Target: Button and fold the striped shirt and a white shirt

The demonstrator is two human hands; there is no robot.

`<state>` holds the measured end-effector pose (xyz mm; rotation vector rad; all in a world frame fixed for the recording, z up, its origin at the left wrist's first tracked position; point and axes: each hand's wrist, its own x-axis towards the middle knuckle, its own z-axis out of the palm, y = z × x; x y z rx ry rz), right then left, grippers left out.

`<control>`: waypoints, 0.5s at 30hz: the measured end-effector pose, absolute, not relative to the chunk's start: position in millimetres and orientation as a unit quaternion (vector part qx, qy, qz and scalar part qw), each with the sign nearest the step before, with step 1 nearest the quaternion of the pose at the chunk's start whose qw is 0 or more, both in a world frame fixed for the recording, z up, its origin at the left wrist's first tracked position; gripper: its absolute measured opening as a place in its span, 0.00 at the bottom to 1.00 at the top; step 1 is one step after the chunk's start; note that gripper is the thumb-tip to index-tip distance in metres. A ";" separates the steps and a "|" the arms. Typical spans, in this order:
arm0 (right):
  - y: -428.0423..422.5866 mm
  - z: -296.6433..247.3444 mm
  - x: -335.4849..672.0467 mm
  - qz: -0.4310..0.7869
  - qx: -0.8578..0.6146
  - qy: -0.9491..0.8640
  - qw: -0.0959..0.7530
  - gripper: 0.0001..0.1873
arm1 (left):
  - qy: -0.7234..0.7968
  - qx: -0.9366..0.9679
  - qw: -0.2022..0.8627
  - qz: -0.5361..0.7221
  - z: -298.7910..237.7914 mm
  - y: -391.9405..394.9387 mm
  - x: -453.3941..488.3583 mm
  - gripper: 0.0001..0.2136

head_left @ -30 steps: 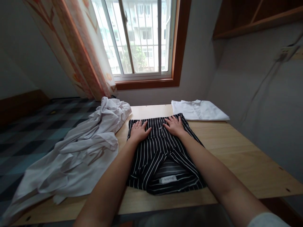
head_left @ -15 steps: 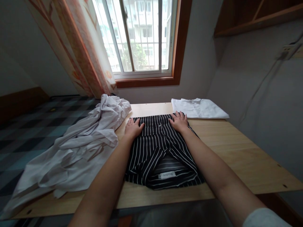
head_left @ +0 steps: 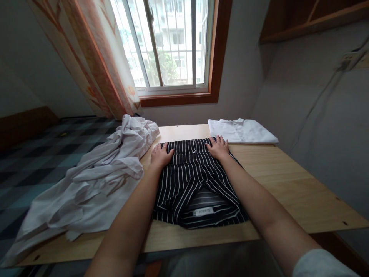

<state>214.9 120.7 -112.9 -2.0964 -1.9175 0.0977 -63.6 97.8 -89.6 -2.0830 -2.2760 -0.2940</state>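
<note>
A folded black-and-white striped shirt point(head_left: 193, 181) lies mid-tabletop point(head_left: 288, 188), its collar label facing the viewer, the lettering too small to read. Both hands press flat and open on its far corners: the left hand point(head_left: 160, 156) beside a crumpled white garment point(head_left: 95, 181) that spills past the tabletop's left edge, the right hand point(head_left: 219, 148) near a folded white shirt point(head_left: 242, 131).

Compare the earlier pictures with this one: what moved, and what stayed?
The left hand and right hand slid apart along the far edge of the striped shirt, palms flat. Nothing was grasped or released. The crumpled white garment and folded white shirt stayed put.
</note>
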 end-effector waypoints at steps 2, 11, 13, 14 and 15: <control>118.9 -112.8 214.3 0.011 -0.731 -0.663 0.161 0.33 | -0.725 -0.675 0.076 -0.119 -84.5 92.1 -58.4 0.30; 119.9 -94.6 222.4 -0.046 -0.741 -0.628 0.234 0.31 | -0.764 -0.640 0.073 0.025 -28.2 60.4 -53.2 0.23; 120.9 -91.5 231.1 -0.021 -0.774 -0.584 0.243 0.30 | -0.763 -0.642 0.041 0.060 -31.5 56.2 -65.3 0.22; 121.2 -91.3 235.4 -0.008 -0.784 -0.571 0.244 0.29 | -0.757 -0.650 0.035 0.056 -36.3 54.8 -71.9 0.22; 121.5 -91.8 239.3 0.006 -0.789 -0.564 0.244 0.28 | -0.751 -0.658 0.033 0.042 -42.6 53.7 -78.4 0.22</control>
